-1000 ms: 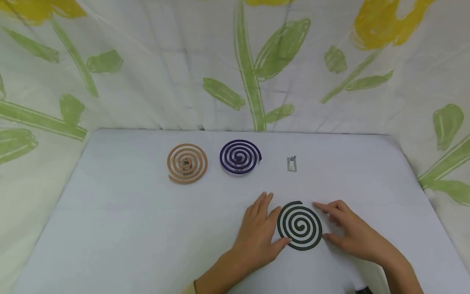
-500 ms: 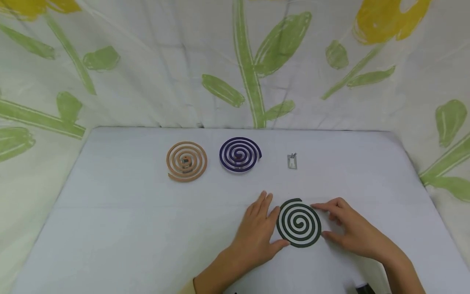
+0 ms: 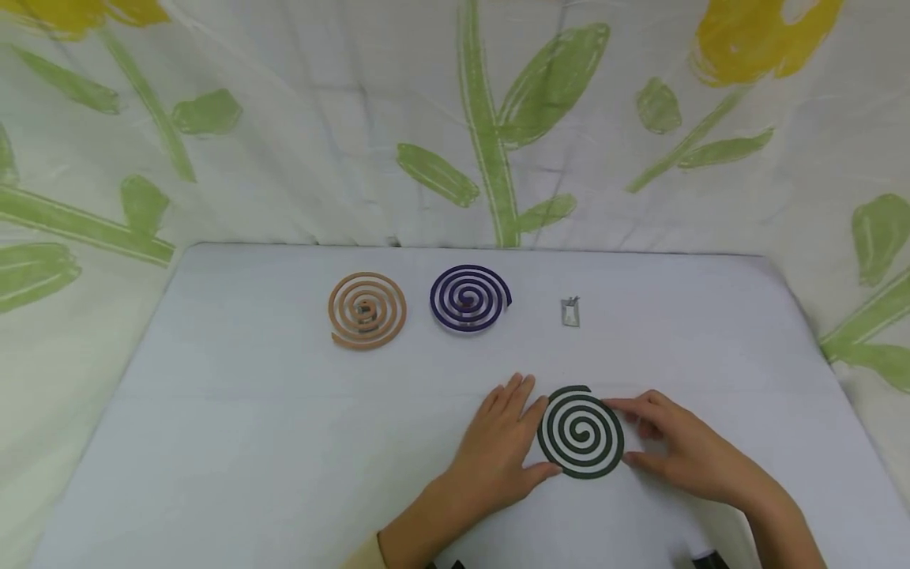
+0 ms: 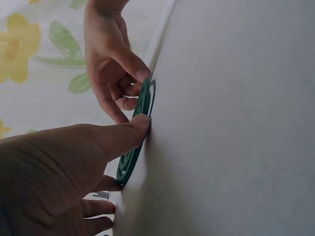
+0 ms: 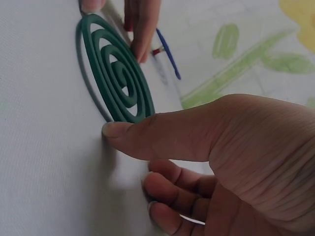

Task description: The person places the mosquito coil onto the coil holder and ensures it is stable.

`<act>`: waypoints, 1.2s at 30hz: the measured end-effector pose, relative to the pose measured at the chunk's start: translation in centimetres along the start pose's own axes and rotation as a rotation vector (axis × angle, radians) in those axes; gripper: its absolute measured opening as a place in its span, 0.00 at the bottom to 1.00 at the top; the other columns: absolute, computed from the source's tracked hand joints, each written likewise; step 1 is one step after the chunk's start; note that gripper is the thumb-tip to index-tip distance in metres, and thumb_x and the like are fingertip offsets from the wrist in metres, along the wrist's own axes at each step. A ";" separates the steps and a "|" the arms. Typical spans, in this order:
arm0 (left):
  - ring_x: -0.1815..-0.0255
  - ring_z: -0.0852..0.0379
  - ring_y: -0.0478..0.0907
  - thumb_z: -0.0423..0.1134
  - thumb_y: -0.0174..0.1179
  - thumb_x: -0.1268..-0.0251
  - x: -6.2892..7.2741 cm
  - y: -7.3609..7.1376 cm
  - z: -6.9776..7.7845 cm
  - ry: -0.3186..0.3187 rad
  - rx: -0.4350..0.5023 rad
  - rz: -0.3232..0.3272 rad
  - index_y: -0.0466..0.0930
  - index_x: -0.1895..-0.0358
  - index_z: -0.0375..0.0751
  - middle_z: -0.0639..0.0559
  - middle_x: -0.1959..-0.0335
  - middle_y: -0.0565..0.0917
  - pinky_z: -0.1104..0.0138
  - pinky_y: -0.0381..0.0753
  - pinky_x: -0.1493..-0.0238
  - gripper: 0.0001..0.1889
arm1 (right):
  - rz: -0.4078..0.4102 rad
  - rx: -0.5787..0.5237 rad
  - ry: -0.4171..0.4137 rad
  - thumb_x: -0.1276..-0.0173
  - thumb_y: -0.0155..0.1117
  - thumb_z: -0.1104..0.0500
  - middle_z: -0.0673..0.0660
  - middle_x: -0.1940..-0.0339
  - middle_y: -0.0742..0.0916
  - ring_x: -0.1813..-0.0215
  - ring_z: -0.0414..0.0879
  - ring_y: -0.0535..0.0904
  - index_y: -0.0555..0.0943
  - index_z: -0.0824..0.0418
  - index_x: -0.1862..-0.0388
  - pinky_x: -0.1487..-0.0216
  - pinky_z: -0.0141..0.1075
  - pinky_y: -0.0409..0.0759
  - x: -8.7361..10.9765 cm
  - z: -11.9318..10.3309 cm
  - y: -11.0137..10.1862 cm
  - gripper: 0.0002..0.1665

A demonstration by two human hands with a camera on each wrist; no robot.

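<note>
We judge the orange coil and purple coil placed, the green coil unplaced: our left grip and right grip pinch it over the surface, near the metal piece.

One dark green spiral coil: flat, turns evenly spaced, visible strip unbroken. It is held by the rim on two sides, roughly parallel to the white surface, right of centre, well apart from the far edge; its outer end lies on the side facing that edge.
</note>
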State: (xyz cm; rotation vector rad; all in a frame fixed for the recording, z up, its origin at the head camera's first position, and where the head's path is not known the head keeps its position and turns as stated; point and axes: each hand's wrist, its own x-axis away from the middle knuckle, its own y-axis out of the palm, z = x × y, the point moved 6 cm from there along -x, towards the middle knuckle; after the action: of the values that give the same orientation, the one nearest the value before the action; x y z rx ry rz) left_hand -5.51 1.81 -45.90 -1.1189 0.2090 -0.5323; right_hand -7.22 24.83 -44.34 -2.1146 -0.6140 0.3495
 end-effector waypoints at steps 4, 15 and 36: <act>0.13 0.43 0.59 0.66 0.71 0.38 -0.1 0.2 0.0 -0.005 -0.020 -0.010 0.72 0.23 0.43 0.42 0.17 0.66 0.51 0.63 0.15 0.46 | -0.025 -0.029 0.030 0.49 0.88 0.61 0.38 0.58 0.79 0.58 0.32 0.72 0.82 0.48 0.33 0.60 0.28 0.74 0.1 0.0 0.1 0.43; 0.14 0.44 0.60 0.75 0.70 0.46 -0.2 0.1 0.0 0.001 -0.111 0.020 0.69 0.22 0.42 0.43 0.17 0.67 0.51 0.63 0.16 0.56 | -0.039 -0.014 0.044 0.50 0.89 0.55 0.38 0.57 0.78 0.57 0.30 0.73 0.78 0.46 0.30 0.58 0.27 0.76 -0.2 -0.4 0.6 0.46; 0.13 0.42 0.58 0.75 0.75 0.52 -0.3 0.2 -0.8 -0.028 -0.055 0.047 0.70 0.23 0.44 0.40 0.16 0.64 0.49 0.63 0.16 0.57 | -0.078 0.045 0.133 0.47 0.86 0.41 0.39 0.54 0.78 0.56 0.29 0.70 0.72 0.46 0.21 0.60 0.29 0.74 -0.6 0.2 1.4 0.55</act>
State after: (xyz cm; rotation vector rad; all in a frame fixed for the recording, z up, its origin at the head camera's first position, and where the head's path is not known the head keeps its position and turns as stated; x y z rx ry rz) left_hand -6.08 1.40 -46.48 -1.1717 0.2259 -0.4714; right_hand -7.44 23.94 -45.55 -2.0459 -0.6029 0.1763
